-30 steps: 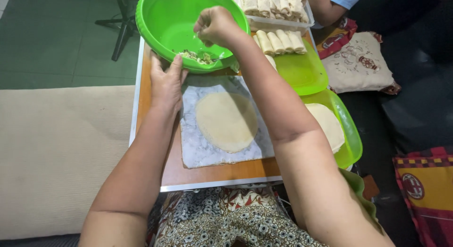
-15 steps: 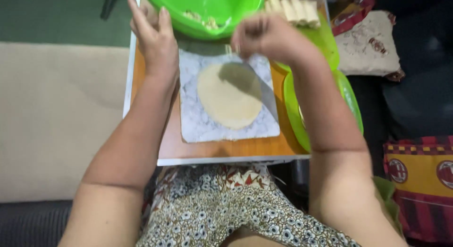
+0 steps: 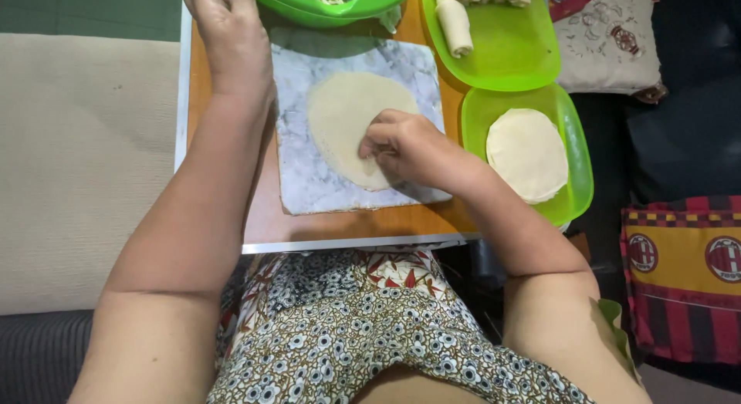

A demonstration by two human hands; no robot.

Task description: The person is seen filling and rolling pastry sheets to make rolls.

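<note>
Under the bunched fingers [image 3: 378,141] of the right hand [image 3: 409,145], pinched together on something too small to tell, a round wrapper [image 3: 343,114] was spread flat and unrolled on the marble slab [image 3: 309,180]. Beyond the fingertips, finished rolls [image 3: 455,26] were laid on a green tray [image 3: 509,57]; more wrappers [image 3: 527,153] were stacked to their right. The left hand [image 3: 231,33], fingers loosely apart, was rested flat beside the green filling bowl [image 3: 340,3]. Nothing was seen blocking the wrapper.

Bare marble slab [image 3: 309,184] left of the round pale wrapper [image 3: 351,118]; big green plastic bowl [image 3: 309,6] crowding its far edge.
</note>
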